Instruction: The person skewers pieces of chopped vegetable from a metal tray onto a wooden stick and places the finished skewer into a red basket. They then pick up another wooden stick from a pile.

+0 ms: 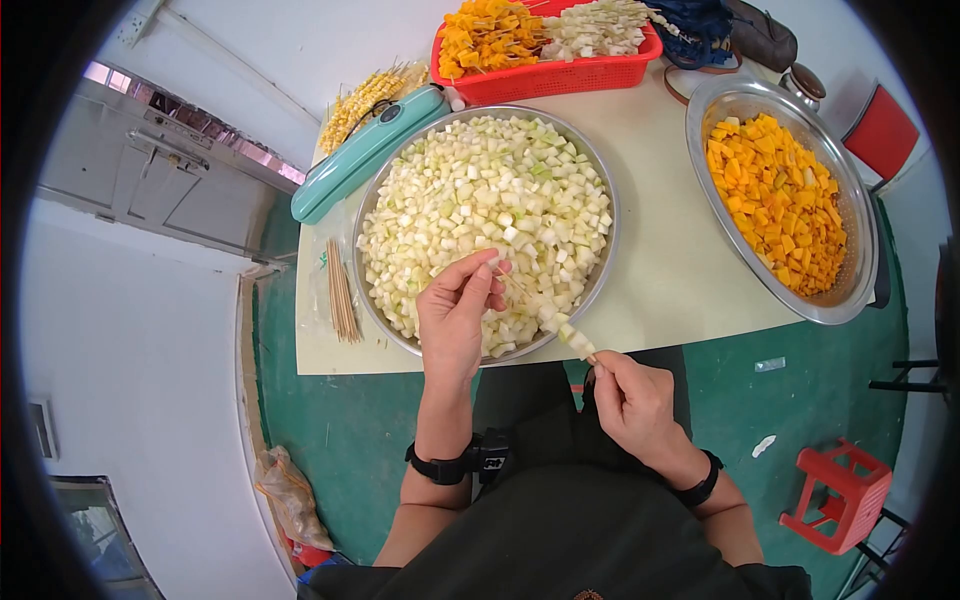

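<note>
My right hand [640, 405] grips the lower end of a bamboo skewer [514, 282] that slants up to the left. Several pale green-white cubes [575, 341] are threaded along its lower part. At the skewer's tip, my left hand [458, 310] is closed in a pinch, thumb against fingers, on a small pale cube [494, 262]. Both hands are over the near side of a wide metal basin [612, 215], which is heaped with the same pale diced pieces [490, 190].
A bundle of bare skewers [341, 292] lies left of the basin, beside a teal appliance [370, 150]. Behind stands a red basket [550, 78] of filled orange and white skewers. At right, a metal colander [700, 150] holds orange cubes. A red stool [842, 495] is on the floor.
</note>
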### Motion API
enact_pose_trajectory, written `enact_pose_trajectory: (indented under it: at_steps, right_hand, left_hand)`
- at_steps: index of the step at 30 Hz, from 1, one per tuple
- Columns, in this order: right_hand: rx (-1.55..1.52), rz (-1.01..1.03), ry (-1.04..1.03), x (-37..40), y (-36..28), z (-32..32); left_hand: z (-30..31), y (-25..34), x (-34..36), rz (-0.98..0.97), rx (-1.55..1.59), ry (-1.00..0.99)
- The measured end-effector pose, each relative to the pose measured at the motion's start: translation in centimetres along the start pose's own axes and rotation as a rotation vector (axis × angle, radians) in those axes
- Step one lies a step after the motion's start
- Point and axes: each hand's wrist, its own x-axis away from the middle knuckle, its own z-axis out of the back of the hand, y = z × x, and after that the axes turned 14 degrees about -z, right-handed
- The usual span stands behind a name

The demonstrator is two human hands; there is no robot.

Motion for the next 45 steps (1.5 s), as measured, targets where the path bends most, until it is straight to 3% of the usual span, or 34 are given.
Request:
enact_pose_trajectory:
  at_steps: [13,22,30,45]
  right_hand:
    - [0.010,0.022,0.020,0.0,-0.3,0.0]
    - [0.013,0.022,0.020,0.1,-0.5,0.1]
    - [0.004,0.002,0.013,0.2,-0.3,0.1]
    - [-0.005,-0.036,0.025,0.3,-0.2,0.3]
  left_hand:
    - [-0.3,0.1,0.2,-0.052,-0.126,-0.005]
    - [-1.0,-0.3,0.9,-0.247,-0.416,-0.012]
    - [-1.2,-1.0,0.9,-0.589,-0.782,-0.096]
    - [-1.5,-0.2,1.3,-0.535,-0.827,-0.245]
